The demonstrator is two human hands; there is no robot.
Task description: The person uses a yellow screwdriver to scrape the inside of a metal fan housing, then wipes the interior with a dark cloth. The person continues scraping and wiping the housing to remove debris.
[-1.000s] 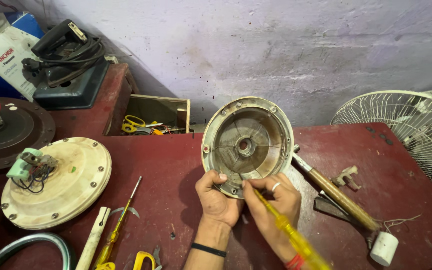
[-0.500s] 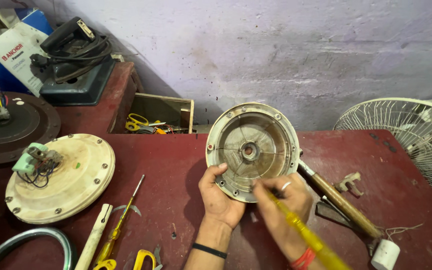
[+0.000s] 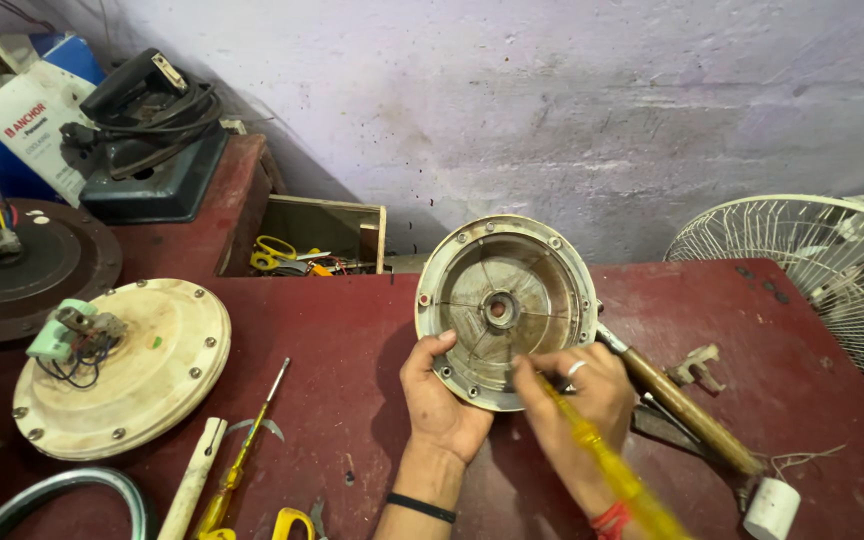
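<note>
At mid-desk your left hand (image 3: pixel 439 400) props the round fan motor cover (image 3: pixel 505 308) on edge, while your right hand (image 3: pixel 579 405) grips a yellow screwdriver (image 3: pixel 607 465) tipped against its lower rim; rim screws look seated, so the work seems early. Left lies a cream motor housing (image 3: pixel 127 370), right a wooden-handled tool (image 3: pixel 687 412) and a fan guard (image 3: pixel 832 280); nothing blocks you.

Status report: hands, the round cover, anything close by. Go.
Left hand steadies round metal cover. Right hand holds yellow screwdriver at its rim. Wooden-handled tool lies beside.
</note>
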